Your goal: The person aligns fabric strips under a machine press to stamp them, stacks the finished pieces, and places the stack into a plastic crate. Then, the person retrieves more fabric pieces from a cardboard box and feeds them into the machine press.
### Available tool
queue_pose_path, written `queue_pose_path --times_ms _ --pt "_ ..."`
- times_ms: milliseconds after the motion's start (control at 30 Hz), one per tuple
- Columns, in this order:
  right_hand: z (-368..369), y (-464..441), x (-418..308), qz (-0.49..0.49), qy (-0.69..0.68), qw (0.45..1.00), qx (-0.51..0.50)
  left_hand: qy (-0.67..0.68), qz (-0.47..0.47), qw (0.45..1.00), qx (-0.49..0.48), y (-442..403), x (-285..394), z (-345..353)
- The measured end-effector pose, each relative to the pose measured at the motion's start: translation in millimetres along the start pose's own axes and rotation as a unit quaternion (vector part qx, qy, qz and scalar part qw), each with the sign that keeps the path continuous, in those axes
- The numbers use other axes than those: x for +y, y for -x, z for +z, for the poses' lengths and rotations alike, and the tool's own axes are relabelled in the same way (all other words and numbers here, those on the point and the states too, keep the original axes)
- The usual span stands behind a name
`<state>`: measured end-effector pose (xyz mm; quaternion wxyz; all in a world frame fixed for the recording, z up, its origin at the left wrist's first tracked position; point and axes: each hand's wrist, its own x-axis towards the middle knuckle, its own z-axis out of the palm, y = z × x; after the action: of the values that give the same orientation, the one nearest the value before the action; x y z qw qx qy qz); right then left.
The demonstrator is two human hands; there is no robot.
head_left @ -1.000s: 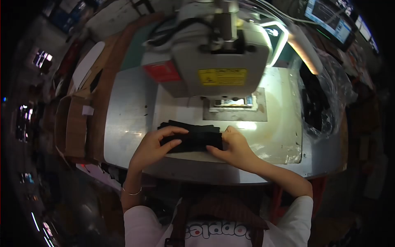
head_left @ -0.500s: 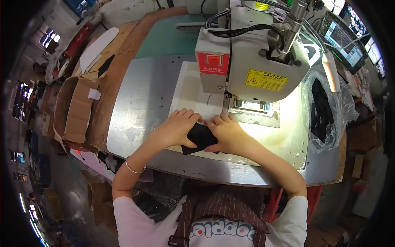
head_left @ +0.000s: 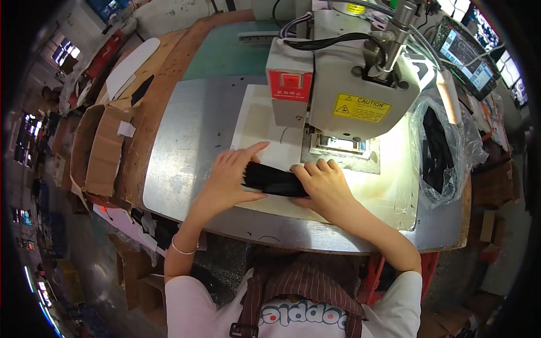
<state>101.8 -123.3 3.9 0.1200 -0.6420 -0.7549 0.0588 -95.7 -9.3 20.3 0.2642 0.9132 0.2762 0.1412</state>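
Note:
A folded black fabric piece (head_left: 274,179) lies lengthwise between my hands on the pale sheet in front of the sewing machine. Its left end looks ragged or fringed. My left hand (head_left: 226,179) is at that end, thumb and index finger spread wide above and below the fabric, the palm close to its edge. Closed over the right end is my right hand (head_left: 326,183), with the thumb below and the fingers on top. Behind the hands stands the sewing machine head (head_left: 360,79), its lit metal frame (head_left: 344,147) just beyond my right hand.
The pale sheet (head_left: 253,121) covers part of the metal table (head_left: 180,141). A clear plastic bag (head_left: 420,169) with black pieces sits at the right. An open cardboard box (head_left: 101,152) stands at the left, and a control screen (head_left: 468,59) at the back right.
The black fabric has been stretched out into a longer, flatter strip. My left hand has moved left and its fingers have spread; my right hand has shifted slightly right.

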Motion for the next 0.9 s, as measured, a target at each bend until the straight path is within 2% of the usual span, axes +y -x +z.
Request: queue_pose_path --times_ms 133,233,267,400,467,533,633,733,800,900 --pt "15.3 12.6 31.1 -0.008 -0.103 0.994 0.023 0.224 -0.125 0.966 -0.037 3.1 -33.6 38.4" --pt "7.8 27.6 47.2 -0.006 -0.232 0.972 0.038 0.302 -0.037 0.952 -0.022 3.5 -28.3 52.3" --pt "0.4 34.5 50.0 0.022 -0.261 0.965 0.015 0.295 -0.03 0.955 -0.026 3.6 -23.2 55.9" --pt "-1.2 67.1 61.5 0.073 -0.369 0.924 0.067 0.293 0.014 0.956 -0.022 1.7 -1.3 80.3" --pt "13.1 76.8 54.8 0.063 -0.391 0.911 0.119 0.312 0.043 0.949 -0.015 -0.5 10.6 96.7" --pt "14.8 87.7 47.7 0.065 -0.38 0.91 0.151 0.3 0.021 0.953 -0.017 -1.0 21.6 106.4" --pt "22.2 106.8 45.8 0.182 -0.59 0.766 0.178 0.309 0.002 0.951 -0.028 -6.9 33.2 111.9" --pt "28.0 113.4 37.3 0.205 -0.541 0.791 0.201 0.313 0.014 0.949 -0.024 -13.0 42.7 115.4" --pt "22.4 116.7 37.1 0.182 -0.503 0.814 0.227 0.345 0.041 0.938 -0.007 -20.9 46.3 112.3" --pt "16.6 119.4 41.4 0.195 -0.452 0.838 0.236 0.11 0.129 0.984 -0.063 -39.1 52.8 95.7"
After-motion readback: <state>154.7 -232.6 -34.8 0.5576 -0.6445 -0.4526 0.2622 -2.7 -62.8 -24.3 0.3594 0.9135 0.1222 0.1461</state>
